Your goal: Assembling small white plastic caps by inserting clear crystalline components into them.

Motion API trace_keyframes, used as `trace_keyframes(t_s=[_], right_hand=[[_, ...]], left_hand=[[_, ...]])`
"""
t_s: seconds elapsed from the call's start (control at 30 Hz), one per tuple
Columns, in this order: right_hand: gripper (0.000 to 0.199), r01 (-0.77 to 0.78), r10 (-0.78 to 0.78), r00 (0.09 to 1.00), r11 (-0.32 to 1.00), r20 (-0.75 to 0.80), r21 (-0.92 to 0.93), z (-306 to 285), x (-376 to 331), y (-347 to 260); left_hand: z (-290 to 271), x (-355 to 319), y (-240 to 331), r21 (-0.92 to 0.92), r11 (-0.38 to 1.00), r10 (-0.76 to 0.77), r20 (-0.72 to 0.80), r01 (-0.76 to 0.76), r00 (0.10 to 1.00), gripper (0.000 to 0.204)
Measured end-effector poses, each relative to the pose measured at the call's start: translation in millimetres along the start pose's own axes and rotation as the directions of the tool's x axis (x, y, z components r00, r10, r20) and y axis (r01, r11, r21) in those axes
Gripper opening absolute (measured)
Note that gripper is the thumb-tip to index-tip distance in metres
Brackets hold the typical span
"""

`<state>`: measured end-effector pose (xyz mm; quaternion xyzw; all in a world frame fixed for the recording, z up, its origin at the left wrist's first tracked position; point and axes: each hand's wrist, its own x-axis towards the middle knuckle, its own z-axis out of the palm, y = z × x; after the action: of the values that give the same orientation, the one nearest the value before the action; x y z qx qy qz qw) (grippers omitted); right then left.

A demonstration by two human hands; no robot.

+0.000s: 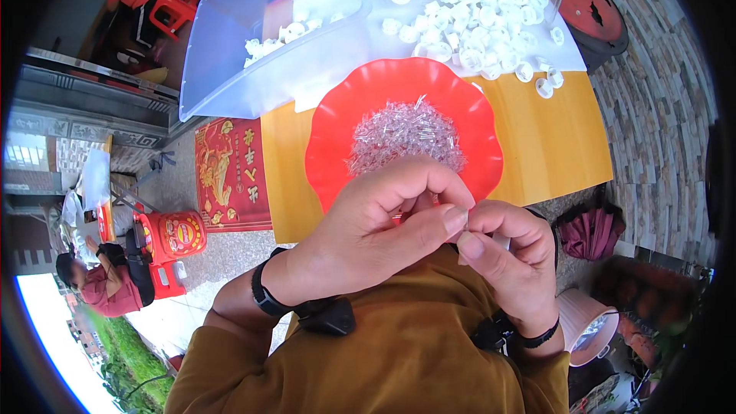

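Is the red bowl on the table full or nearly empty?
Partly filled. The red bowl holds only a small heap of clear tubes in its middle; its red inside shows all around the heap.

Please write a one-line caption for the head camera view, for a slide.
Left hand and right hand pinch a small part together above a red dish of clear tubes.
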<state>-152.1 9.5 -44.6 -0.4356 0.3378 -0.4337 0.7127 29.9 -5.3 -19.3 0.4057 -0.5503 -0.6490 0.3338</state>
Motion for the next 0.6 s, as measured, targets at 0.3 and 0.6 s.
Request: trace_keyframes(t_s=[0.3,0.6], right_hand=[[0.001,-0.028,0.027,0.999,0.999,0.021,0.026,-5.8,0.3,-0.8],[0.003,0.025,-0.014,0.994,0.995,0.112,-0.093,-11.6,1.3,0.8]], left_hand=[[4.8,-1.2,-16.6,0.839,0.087,0.756,0.295,-0.537,0.584,0.027],[5.6,-2.7,-23.7,0.873,-0.054,0.771,0.345,-0.485,0.536,0.025]])
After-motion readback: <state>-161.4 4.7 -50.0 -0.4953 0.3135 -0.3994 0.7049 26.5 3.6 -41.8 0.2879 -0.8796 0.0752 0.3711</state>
